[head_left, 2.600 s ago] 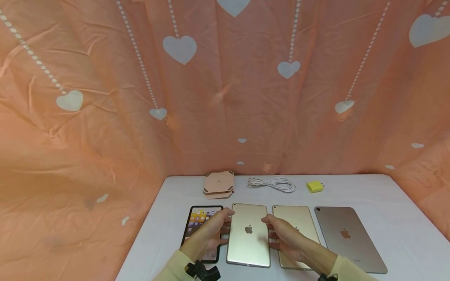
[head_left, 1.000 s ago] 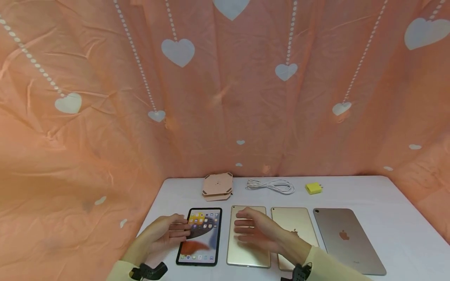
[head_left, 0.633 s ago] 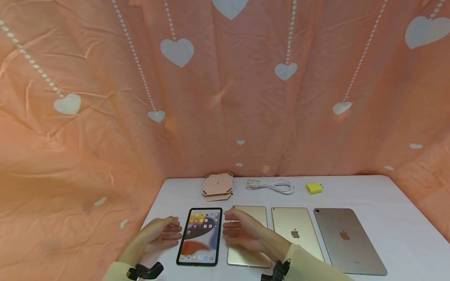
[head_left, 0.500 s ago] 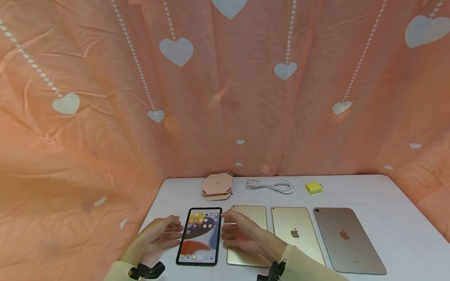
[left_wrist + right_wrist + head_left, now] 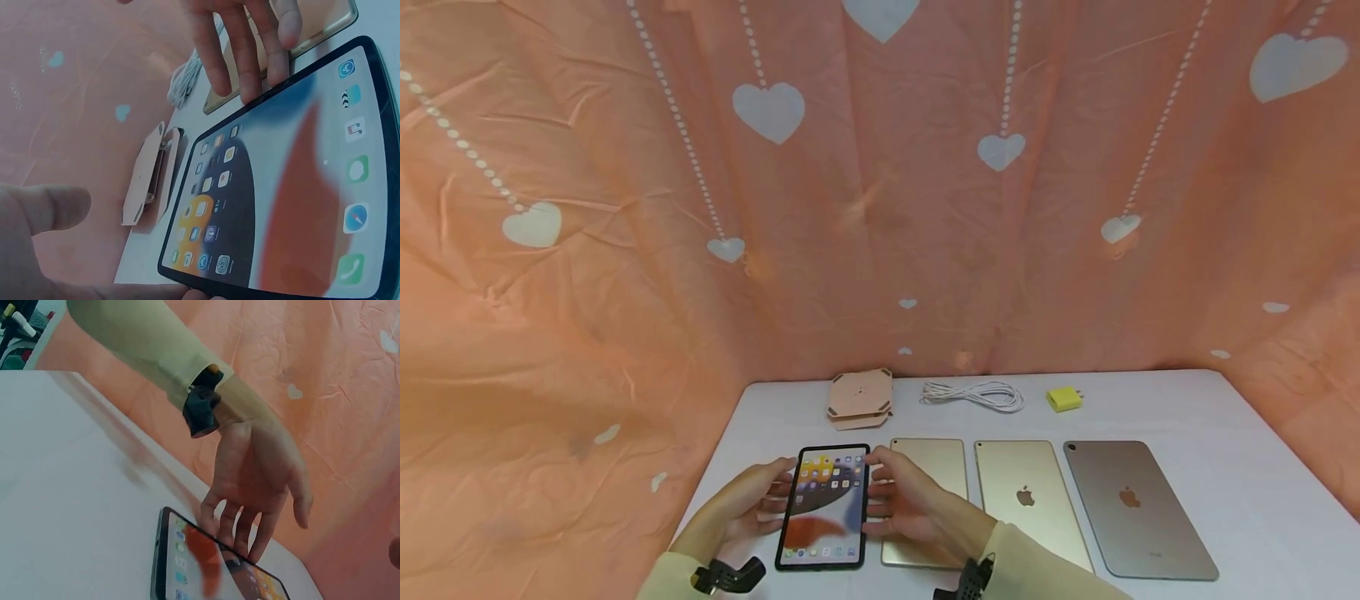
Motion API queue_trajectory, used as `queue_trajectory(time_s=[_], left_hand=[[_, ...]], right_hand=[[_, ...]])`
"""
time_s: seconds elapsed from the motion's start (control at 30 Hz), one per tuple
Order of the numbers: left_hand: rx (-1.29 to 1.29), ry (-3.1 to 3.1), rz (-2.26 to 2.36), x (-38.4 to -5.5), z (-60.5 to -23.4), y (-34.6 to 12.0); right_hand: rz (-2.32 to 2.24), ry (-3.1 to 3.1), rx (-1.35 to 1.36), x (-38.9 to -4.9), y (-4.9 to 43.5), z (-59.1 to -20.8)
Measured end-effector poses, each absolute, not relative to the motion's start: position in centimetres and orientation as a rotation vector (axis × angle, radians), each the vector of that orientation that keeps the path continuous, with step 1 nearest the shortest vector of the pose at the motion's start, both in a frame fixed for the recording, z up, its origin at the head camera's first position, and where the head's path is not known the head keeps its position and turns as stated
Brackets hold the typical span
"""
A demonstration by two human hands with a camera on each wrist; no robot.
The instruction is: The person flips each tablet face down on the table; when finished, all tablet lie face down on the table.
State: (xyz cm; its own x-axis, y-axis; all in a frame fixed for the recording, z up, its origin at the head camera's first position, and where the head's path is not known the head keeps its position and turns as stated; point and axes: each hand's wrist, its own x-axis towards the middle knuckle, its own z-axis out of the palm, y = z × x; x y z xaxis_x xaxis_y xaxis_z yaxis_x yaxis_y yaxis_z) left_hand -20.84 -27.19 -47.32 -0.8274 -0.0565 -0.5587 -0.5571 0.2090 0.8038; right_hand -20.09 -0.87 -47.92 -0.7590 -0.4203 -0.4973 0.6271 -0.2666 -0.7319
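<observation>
A black-framed tablet (image 5: 823, 508) lies with its lit home screen facing up, between my two hands. My left hand (image 5: 737, 508) is at its left edge. In the right wrist view, that hand's straight fingers (image 5: 247, 534) reach the tablet's long edge. The left thumb (image 5: 59, 207) stands off the screen in the left wrist view. On the opposite side, my right hand (image 5: 921, 508) has its fingertips along the right edge, its forearm and palm over part of a gold tablet (image 5: 928, 458). The right fingers (image 5: 240, 44) look nearly straight in the left wrist view.
Right of these lie another gold tablet (image 5: 1026, 467) and a grey tablet (image 5: 1138, 508), backs up. Along the back of the white table (image 5: 1180, 408) sit a pink folded stand (image 5: 859, 396), a coiled white cable (image 5: 973, 395) and a yellow charger plug (image 5: 1063, 399). Behind hangs an orange curtain (image 5: 865, 275).
Both hands have left the nearer gold tablet and moved left to the black-framed one. In the last half second they have closed in on its two side edges.
</observation>
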Motion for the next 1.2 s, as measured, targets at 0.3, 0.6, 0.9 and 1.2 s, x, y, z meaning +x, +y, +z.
queue_trajectory(time_s=[0.3, 0.6, 0.9, 1.2], left_hand=[[-0.575, 2.093, 1.631, -20.9, -47.6, -26.9], [-0.527, 2.069, 1.652, -20.6, -47.6, -26.5], [-0.424, 2.129, 1.562, -20.3, -46.9, -24.4], [-0.155, 2.180, 1.513, -19.6, -45.2, -21.9]], right_hand=[[-2.045, 1.245, 0.319, -20.3, -0.9, -47.2], [-2.039, 1.312, 0.204, -20.0, -1.0, -47.4], [-2.079, 1.237, 0.023, -19.2, 0.0, -47.0], [-2.116, 1.287, -0.018, -18.3, 0.9, -46.1]])
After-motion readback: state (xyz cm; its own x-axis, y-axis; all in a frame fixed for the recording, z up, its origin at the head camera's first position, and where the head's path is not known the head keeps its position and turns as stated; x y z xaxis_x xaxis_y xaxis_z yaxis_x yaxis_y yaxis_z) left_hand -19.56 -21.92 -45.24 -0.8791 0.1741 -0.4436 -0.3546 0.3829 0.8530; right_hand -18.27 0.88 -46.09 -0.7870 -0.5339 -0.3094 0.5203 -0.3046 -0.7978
